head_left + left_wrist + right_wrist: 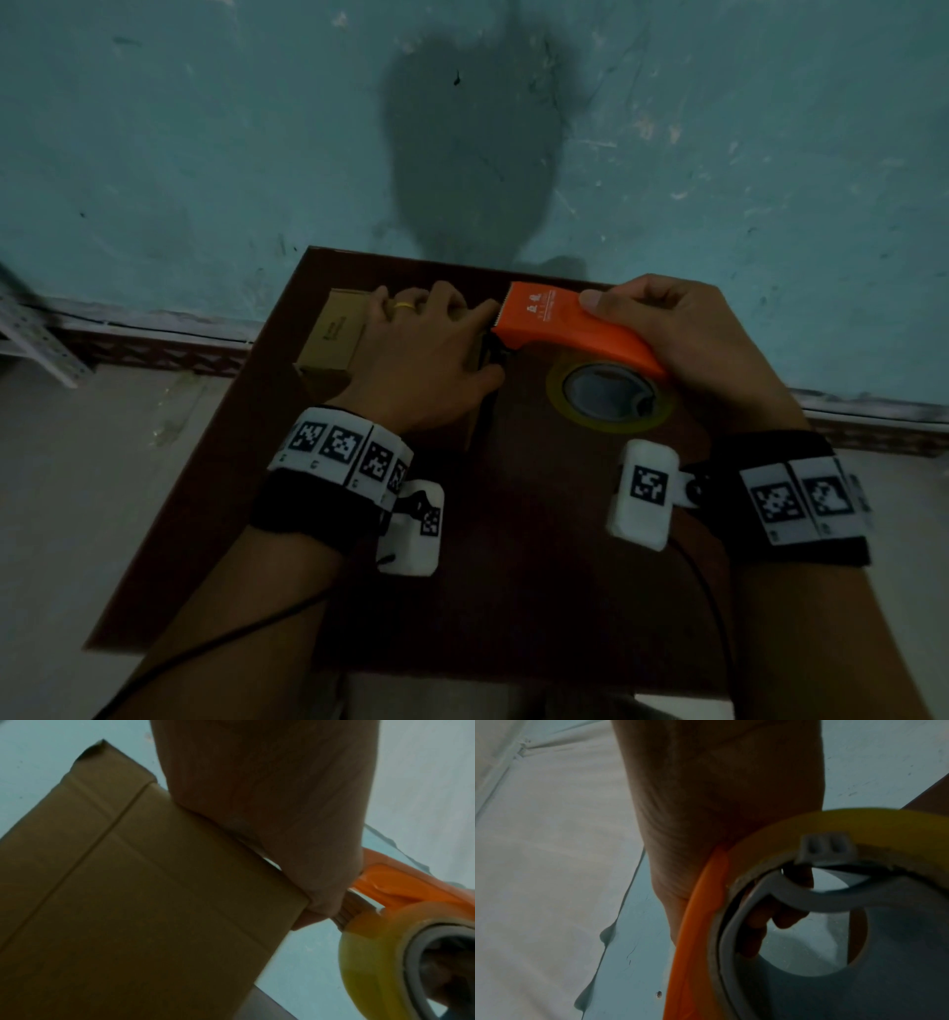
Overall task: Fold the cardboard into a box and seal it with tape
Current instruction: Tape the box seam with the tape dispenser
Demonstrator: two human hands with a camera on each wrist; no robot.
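Note:
A small brown cardboard box (pixel 334 334) stands folded at the back left of the table. My left hand (pixel 436 334) lies over its top, fingers bent over the far edge and thumb down its right side; the left wrist view shows the palm (pixel 270 801) against the box's (pixel 128 892) edge. My right hand (pixel 683 329) grips an orange tape dispenser (pixel 565 324) carrying a yellowish tape roll (pixel 611 395). Its toothed mouth meets the box's right end beside my left index finger. In the right wrist view, fingers curl behind the roll (pixel 834 821) and the orange frame (pixel 698 912).
The dark brown table (pixel 513 565) stands against a teal wall (pixel 205 154). A pale metal bracket (pixel 36 339) sits on the floor at the far left. A black cable (pixel 231 642) trails from my left wrist across the table's front left corner.

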